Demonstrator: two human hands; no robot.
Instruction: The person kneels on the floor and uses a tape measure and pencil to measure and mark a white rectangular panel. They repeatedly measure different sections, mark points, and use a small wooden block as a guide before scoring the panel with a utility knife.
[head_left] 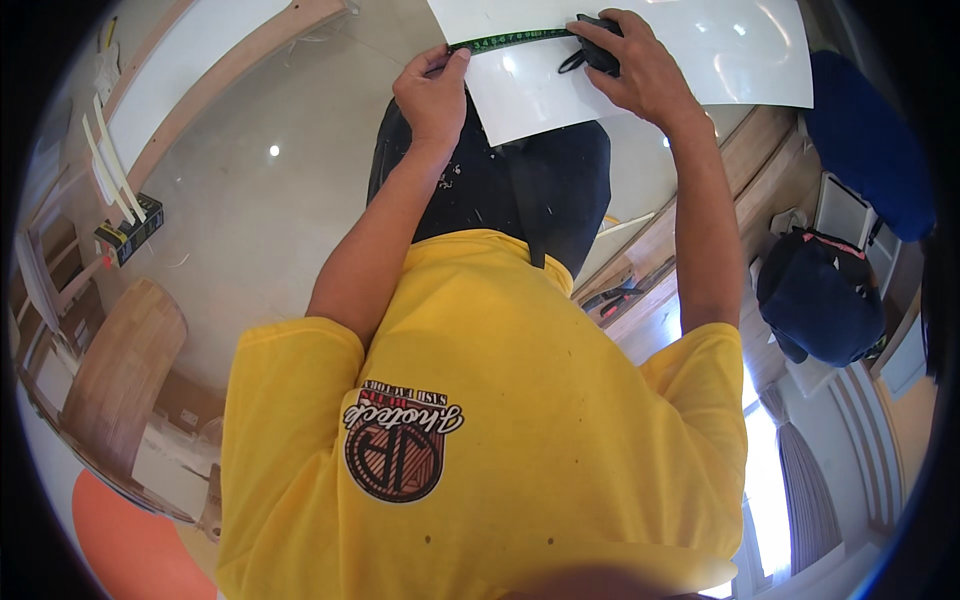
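Note:
A white glossy sheet [530, 90] lies across the top of the view, over my knees in dark trousers. A green tape measure blade [515, 39] stretches along the sheet from its left edge. My left hand [432, 95] pinches the blade's end at that edge, thumb on top. The dark tape case [600, 58], with a black loop strap, is held on the sheet by my right hand [645, 80], fingers wrapped over it.
A curved wooden frame [150, 130] and light strips resting on a dark box [138, 230] are at left, above a wooden chair or panel [125, 370]. Wooden boards [720, 190] run at right, beside a blue bundle [860, 140] and a dark bag [815, 295].

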